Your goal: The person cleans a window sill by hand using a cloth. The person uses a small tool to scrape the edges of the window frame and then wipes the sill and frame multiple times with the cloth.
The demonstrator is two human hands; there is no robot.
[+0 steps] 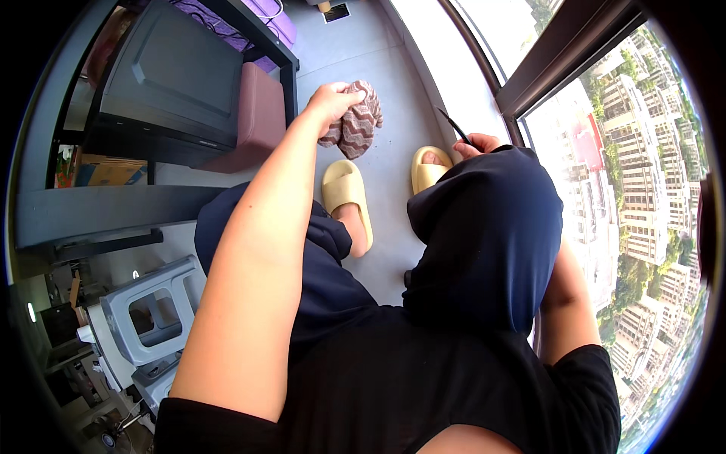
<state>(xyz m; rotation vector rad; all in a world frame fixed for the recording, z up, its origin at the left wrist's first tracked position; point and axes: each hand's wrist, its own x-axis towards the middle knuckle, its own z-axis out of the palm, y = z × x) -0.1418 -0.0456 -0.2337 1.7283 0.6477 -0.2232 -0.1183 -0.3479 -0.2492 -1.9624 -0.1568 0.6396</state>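
Note:
My left hand (336, 103) grips a folded knitted cloth item (358, 126) with a brown and grey zigzag pattern, held above the grey floor. Beside my right knee, my right hand (478, 145) is closed on a thin black pointed tool (455, 126), whose tip points up and left towards the window sill; its exact kind cannot be told. The navy trouser leg hides part of that hand. A yellow slide sandal (345, 188) on my left foot lies just below the cloth, and the other yellow sandal (423, 170) is near my right hand.
At the left stand a dark cabinet (176, 74) with a pink cushion (262, 108) beside it, and a dark metal frame (113, 213). Grey plastic stools (116, 318) are at the lower left. A white sill (454, 68) and a large framed window run along the right.

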